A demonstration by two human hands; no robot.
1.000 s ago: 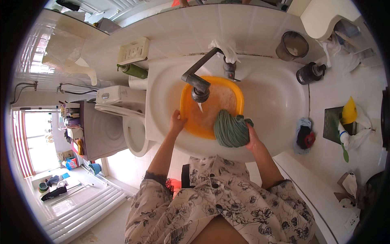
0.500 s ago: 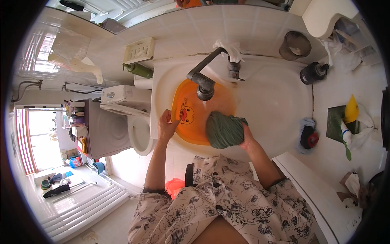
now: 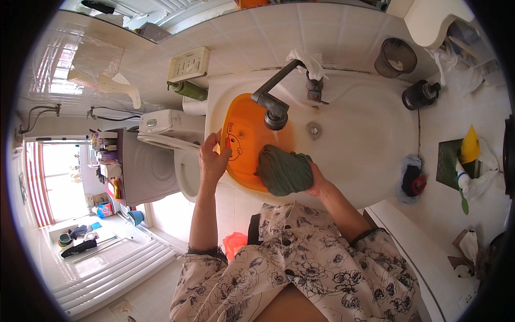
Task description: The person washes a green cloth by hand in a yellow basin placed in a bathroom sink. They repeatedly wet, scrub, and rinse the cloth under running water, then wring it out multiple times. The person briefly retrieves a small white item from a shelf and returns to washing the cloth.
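An orange plastic basin with a printed duck face sits in the left part of the white sink. My left hand pinches its left rim, thumb inside, and the basin looks tilted with that side up. My right hand grips the right end of a bundled dark green cloth, held over the basin's near right part. The hand's fingers are partly hidden by the cloth. A dark swivel faucet reaches over the basin, with a faint stream of water below its spout. The metal drain shows to the right.
Along the back stand a cream soap dish, a green bottle and a dark translucent cup. A black pump bottle and a blue-black cloth lie by the right rim. A toilet is at left.
My left hand has taken hold of the rim, and the basin has shifted left and tipped, uncovering the drain. My right hand and the green cloth have moved slightly left.
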